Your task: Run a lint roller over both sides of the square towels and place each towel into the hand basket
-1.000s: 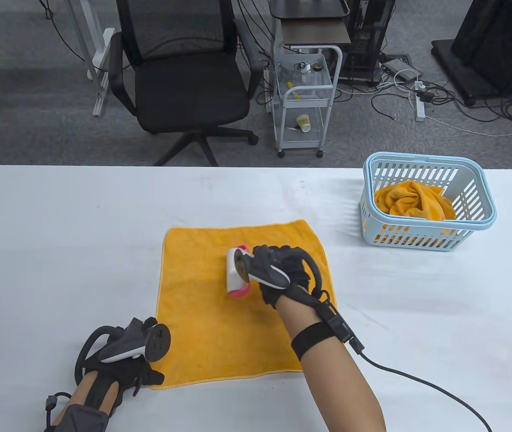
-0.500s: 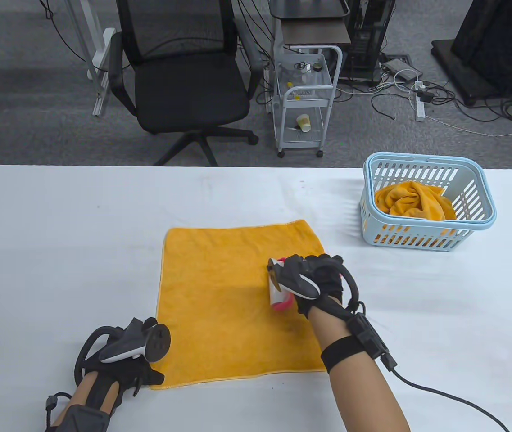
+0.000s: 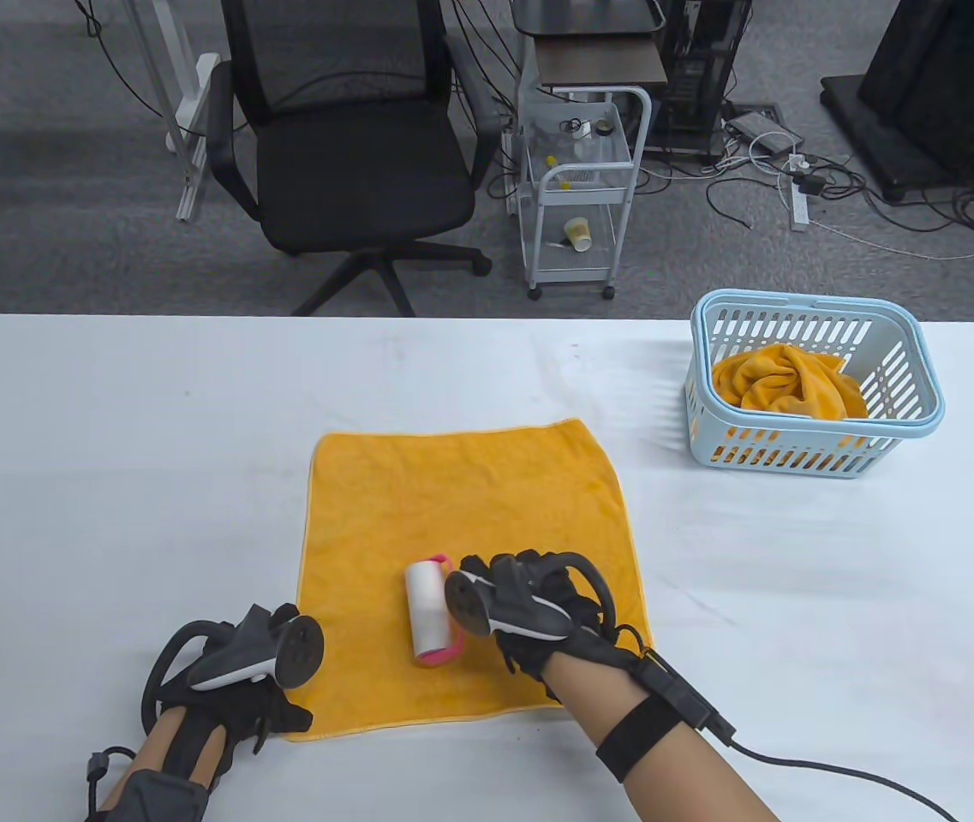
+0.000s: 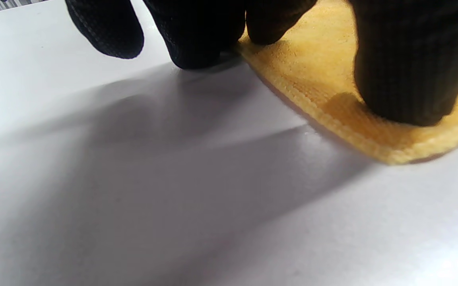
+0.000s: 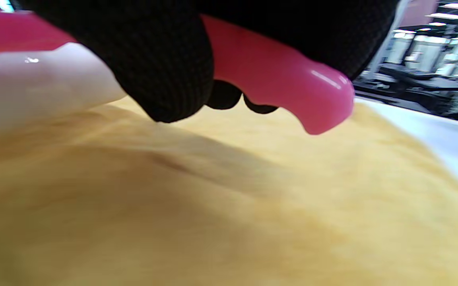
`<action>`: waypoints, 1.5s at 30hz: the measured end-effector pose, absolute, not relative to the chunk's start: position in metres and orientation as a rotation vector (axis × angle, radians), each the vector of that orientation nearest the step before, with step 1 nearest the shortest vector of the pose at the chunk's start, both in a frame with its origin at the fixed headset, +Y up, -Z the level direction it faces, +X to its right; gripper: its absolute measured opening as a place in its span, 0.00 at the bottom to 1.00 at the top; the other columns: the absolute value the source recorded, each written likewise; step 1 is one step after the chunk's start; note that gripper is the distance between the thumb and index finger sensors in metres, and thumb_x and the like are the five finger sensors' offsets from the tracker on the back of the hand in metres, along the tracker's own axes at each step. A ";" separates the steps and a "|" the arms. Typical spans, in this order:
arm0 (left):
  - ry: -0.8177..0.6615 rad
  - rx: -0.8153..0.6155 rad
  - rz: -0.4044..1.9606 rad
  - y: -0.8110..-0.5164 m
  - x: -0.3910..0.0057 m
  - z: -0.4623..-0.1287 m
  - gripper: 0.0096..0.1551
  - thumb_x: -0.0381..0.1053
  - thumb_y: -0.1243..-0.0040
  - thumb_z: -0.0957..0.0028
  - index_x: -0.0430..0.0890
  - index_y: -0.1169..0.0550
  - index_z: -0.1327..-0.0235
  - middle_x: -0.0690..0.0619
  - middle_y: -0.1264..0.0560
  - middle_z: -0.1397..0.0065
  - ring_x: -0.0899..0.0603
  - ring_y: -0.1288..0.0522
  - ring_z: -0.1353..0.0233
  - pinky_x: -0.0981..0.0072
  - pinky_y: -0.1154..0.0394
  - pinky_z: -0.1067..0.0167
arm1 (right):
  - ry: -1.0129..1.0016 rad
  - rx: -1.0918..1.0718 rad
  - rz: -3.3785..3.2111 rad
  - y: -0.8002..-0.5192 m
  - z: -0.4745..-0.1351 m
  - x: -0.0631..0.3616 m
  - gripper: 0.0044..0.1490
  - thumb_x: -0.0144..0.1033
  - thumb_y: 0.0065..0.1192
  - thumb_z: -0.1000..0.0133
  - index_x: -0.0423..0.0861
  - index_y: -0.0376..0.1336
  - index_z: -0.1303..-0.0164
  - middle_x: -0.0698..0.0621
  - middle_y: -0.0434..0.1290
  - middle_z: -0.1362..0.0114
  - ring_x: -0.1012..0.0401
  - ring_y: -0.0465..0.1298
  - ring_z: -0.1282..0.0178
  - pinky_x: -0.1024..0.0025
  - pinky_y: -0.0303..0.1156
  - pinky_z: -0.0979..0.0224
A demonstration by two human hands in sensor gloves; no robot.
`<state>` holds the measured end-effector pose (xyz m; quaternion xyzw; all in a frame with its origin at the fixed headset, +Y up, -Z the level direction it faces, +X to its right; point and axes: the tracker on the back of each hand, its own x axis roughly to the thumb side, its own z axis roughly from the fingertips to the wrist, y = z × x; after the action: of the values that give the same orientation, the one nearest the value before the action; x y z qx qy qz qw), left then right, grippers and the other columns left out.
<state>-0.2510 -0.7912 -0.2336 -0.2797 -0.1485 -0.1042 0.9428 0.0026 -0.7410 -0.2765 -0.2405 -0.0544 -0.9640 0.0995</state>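
Right hand (image 3: 538,612) grips the roller (image 3: 431,621) by its pink handle, the drum lying on the towel's (image 3: 461,514) near part; left hand (image 3: 234,685) presses the near-left corner flat with its fingertips (image 4: 408,91); soft, limp cloth, likely best lifted by a corner; another towel sits bunched in the basket (image 3: 812,385); the towel's underside is hidden.

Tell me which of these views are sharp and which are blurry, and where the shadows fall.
Table view: sharp and evenly lit, with faint shadows. Left wrist view: the towel edge is fairly crisp, and the left hand casts broad soft shadows on the table. Right wrist view: blurred close up; glare spots on the lint roller.
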 end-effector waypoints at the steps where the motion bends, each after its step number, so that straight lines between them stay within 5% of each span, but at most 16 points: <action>1: -0.303 -0.570 -0.212 -0.791 -0.251 -0.234 0.60 0.72 0.30 0.66 0.54 0.43 0.22 0.47 0.50 0.12 0.36 0.39 0.17 0.28 0.41 0.25 | -0.168 -0.736 -2.822 -0.744 -0.273 -0.002 0.42 0.33 0.76 0.48 0.55 0.59 0.22 0.47 0.72 0.27 0.45 0.75 0.30 0.41 0.73 0.32; 5: -0.304 -0.570 -0.211 -0.791 -0.251 -0.234 0.60 0.72 0.30 0.66 0.54 0.43 0.22 0.46 0.50 0.12 0.36 0.39 0.17 0.28 0.41 0.25 | -0.134 -0.675 -2.794 -0.745 -0.277 0.012 0.43 0.32 0.76 0.48 0.56 0.58 0.22 0.47 0.73 0.28 0.45 0.75 0.30 0.40 0.72 0.32; 16: -0.303 -0.570 -0.215 -0.791 -0.251 -0.234 0.60 0.72 0.30 0.66 0.54 0.43 0.22 0.47 0.50 0.12 0.36 0.39 0.17 0.28 0.41 0.25 | -0.161 -0.285 -2.819 -0.745 -0.293 0.143 0.43 0.29 0.78 0.48 0.57 0.59 0.23 0.47 0.73 0.28 0.44 0.74 0.29 0.38 0.71 0.31; 24: -0.301 -0.570 -0.210 -0.791 -0.251 -0.234 0.60 0.72 0.30 0.66 0.54 0.43 0.22 0.47 0.50 0.12 0.36 0.39 0.17 0.28 0.41 0.25 | -0.097 -0.234 -2.996 -0.753 -0.287 0.176 0.43 0.31 0.77 0.48 0.55 0.59 0.22 0.46 0.72 0.27 0.44 0.75 0.30 0.39 0.73 0.32; 31: -0.300 -0.569 -0.211 -0.791 -0.251 -0.234 0.60 0.72 0.30 0.66 0.54 0.43 0.22 0.47 0.50 0.12 0.36 0.39 0.17 0.28 0.41 0.25 | 0.107 0.229 -3.066 -0.740 -0.297 0.238 0.44 0.31 0.76 0.47 0.52 0.58 0.21 0.45 0.72 0.27 0.43 0.76 0.31 0.40 0.73 0.33; 38: -0.298 -0.569 -0.210 -0.791 -0.251 -0.234 0.60 0.72 0.31 0.66 0.54 0.44 0.22 0.47 0.50 0.12 0.36 0.39 0.17 0.28 0.41 0.25 | -0.029 0.569 -3.030 -0.767 -0.305 0.282 0.43 0.31 0.77 0.48 0.50 0.59 0.21 0.44 0.72 0.28 0.42 0.76 0.32 0.40 0.73 0.34; 45: -0.294 -0.570 -0.210 -0.792 -0.252 -0.234 0.60 0.72 0.31 0.66 0.55 0.44 0.22 0.47 0.51 0.12 0.37 0.40 0.17 0.28 0.41 0.25 | -0.166 0.625 -3.042 -0.782 -0.309 0.288 0.45 0.30 0.76 0.47 0.48 0.56 0.20 0.42 0.71 0.26 0.42 0.74 0.29 0.39 0.71 0.32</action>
<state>-0.2521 -0.7915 -0.2337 -0.2794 -0.1442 -0.1029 0.9437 0.2880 -0.7819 -0.3089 0.2009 -0.0533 -0.9780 0.0159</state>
